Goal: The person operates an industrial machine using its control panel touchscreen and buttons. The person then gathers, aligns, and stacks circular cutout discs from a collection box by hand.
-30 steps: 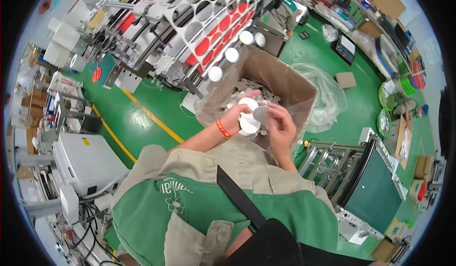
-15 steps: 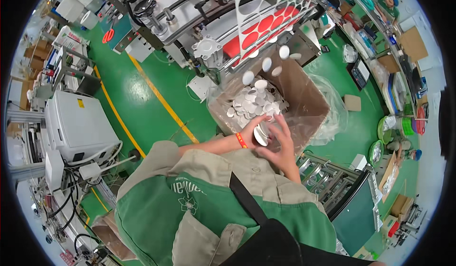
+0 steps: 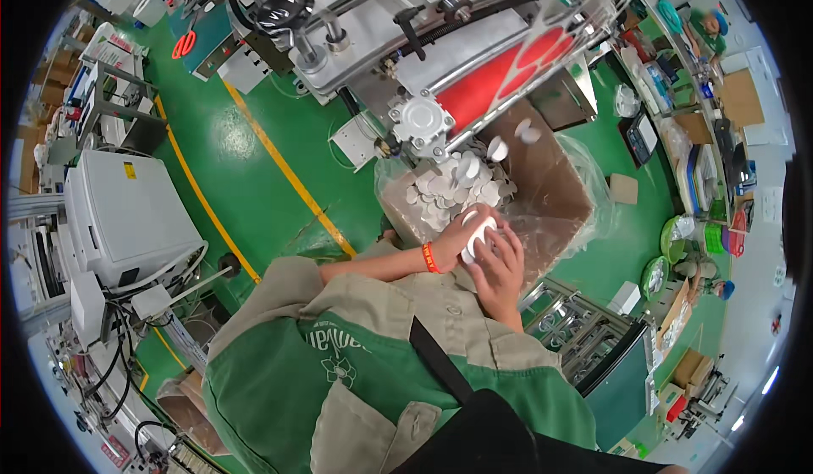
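Note:
A small stack of white oval discs (image 3: 479,237) sits between my two hands over the near edge of the box. My left hand (image 3: 457,242), with an orange band at the wrist, is closed around the stack from the left. From the right, my right hand (image 3: 498,272) presses bent fingers against the same discs. Beyond them, a pile of loose white discs (image 3: 449,193) lies in a cardboard box (image 3: 555,182) lined with clear plastic. Another white disc (image 3: 498,149) is in the air above the pile, with blurred ones beside it.
Over the box's far side stands a metal machine (image 3: 422,123) with a red roller (image 3: 500,80) and a white perforated web (image 3: 584,8). A metal frame (image 3: 567,313) stands right of my arm. At left is a white cabinet (image 3: 127,212). People sit at the right-hand benches.
My hands have closed together around the discs, where the right fingers were spread before. The machine appears lower and nearer in view. Different discs are falling into the box.

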{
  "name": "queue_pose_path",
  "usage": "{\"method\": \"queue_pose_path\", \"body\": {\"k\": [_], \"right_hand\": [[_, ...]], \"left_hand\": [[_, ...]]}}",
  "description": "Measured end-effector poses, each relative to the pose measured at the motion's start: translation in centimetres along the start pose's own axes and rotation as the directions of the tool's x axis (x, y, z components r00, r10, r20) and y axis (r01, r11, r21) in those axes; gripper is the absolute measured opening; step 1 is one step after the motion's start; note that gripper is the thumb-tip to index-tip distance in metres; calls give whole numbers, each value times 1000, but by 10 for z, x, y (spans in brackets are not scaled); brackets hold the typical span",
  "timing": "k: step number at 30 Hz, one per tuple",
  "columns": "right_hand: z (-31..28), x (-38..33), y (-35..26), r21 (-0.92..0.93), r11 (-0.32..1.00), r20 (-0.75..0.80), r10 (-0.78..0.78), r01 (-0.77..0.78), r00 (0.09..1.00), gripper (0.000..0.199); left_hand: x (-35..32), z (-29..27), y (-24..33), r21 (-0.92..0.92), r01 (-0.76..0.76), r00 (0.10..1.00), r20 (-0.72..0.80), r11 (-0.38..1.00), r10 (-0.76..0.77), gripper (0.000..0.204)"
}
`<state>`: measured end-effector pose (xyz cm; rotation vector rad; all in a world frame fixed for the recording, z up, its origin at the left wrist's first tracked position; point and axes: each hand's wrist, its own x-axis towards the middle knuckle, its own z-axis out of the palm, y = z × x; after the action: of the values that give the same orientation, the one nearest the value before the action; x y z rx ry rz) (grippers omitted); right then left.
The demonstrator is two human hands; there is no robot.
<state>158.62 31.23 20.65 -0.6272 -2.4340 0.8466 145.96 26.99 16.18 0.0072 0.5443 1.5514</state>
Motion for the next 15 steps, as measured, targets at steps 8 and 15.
{"method": "queue_pose_path", "body": {"k": [8,15], "right_hand": [[10,34,-28,-40,975,183,224,-220,957,97],[7,45,-36,-86,936,215,352,-341,911,77]], "left_hand": [[11,-38,7,299,273,962,-78,914,-262,56],[-5,-23,29,621,76,955,180,780,-236,70]]}}
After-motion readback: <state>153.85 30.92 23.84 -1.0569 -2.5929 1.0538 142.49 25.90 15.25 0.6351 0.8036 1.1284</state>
